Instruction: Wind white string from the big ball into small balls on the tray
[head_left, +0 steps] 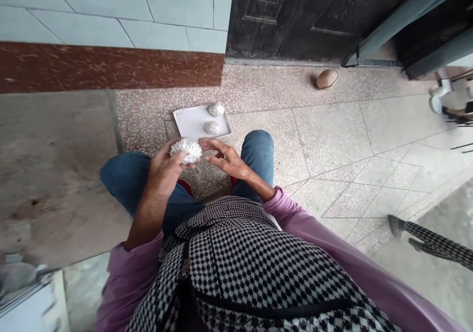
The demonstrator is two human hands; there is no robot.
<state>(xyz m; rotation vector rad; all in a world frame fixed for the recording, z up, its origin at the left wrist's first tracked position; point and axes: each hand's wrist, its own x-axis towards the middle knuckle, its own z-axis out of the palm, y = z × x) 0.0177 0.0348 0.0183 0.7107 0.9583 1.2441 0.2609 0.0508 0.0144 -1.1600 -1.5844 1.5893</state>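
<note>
Terrazzo floor (325, 130) fills most of view, slabs in angled pattern. Person sits low, looking down, knees up in blue jeans (258, 154). Pale blue wall tiles (111, 12) over maroon marbled band (111, 68) at approx 11 o'clock; dark carved door (295, 16) at 1 o'clock. Checked black-and-white garment (240, 273) covers front of body, pink sleeve (325, 238) showing beside it. Another person's leg (436, 243) in checked trousers at 4 o'clock, well apart from the hands. Brown egg-shaped object (327, 79) on floor at 1 o'clock near door sill, material unclear.

White rectangular tray (188, 120) on floor at 12 o'clock, just past knees, prob put there to stay within easy reach. Holds white ball (216, 109) near far edge, second white ball (212, 127) just nearer.

White spiky ball (186, 150) held up over lap, between hands, off the floor, likely so both hands can get at it. Strands radiate all ways, paper or foil, can't tell. Roughly round, slightly wider L-R, no clear long axis. Left hand (164, 172) curled, fingers on ball's left side, has hold of it. Right hand (225, 157) open, fingers spread, tips at ball's right edge; contact unclear, no grip visible.
</note>
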